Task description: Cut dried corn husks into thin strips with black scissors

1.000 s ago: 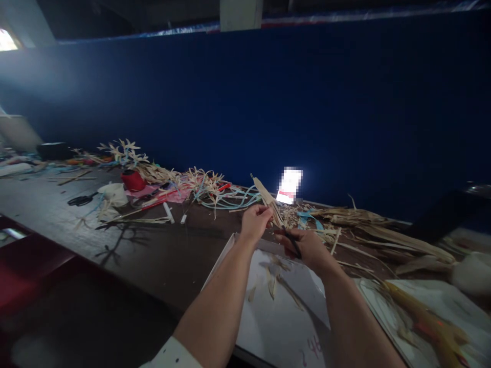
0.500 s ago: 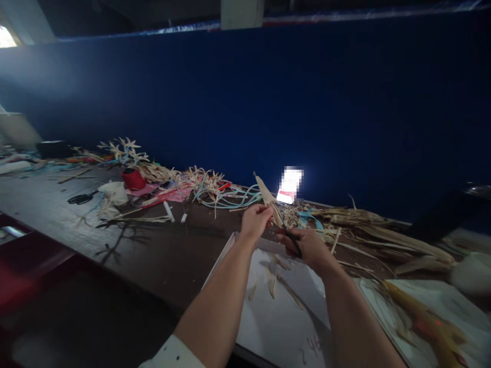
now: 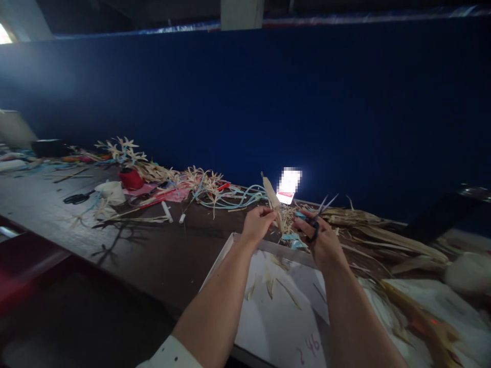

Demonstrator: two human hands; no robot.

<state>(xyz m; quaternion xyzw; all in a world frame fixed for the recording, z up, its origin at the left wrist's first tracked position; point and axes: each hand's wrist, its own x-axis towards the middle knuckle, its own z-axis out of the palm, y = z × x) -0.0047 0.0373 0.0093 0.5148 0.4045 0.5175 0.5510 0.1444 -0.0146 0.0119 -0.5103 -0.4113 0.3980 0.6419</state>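
Observation:
My left hand (image 3: 258, 225) pinches a pale strip of dried husk (image 3: 271, 194) that stands upright above the far edge of a shallow white box (image 3: 276, 322). To its right, my right hand (image 3: 320, 237) holds a pair of scissors (image 3: 321, 212), with the blades spread and pointing up and away from the strip. Several small husk scraps (image 3: 270, 283) lie in the box below my hands. Just beyond my hands is a heap of fine cuttings (image 3: 287, 217) with light-blue bits among them.
Left along the table are husk flowers (image 3: 203, 179), blue cords (image 3: 238, 197), a red thread spool (image 3: 131, 179) and black-handled scissors (image 3: 79, 197). A lit phone-like screen (image 3: 289, 184) stands behind. Dried husks (image 3: 402, 240) and a yellow glue gun (image 3: 418, 317) lie right.
My right hand has drawn the scissors away from the husk strip, to the right and upward, and their blades have opened. My left hand still holds the strip, shifted slightly right.

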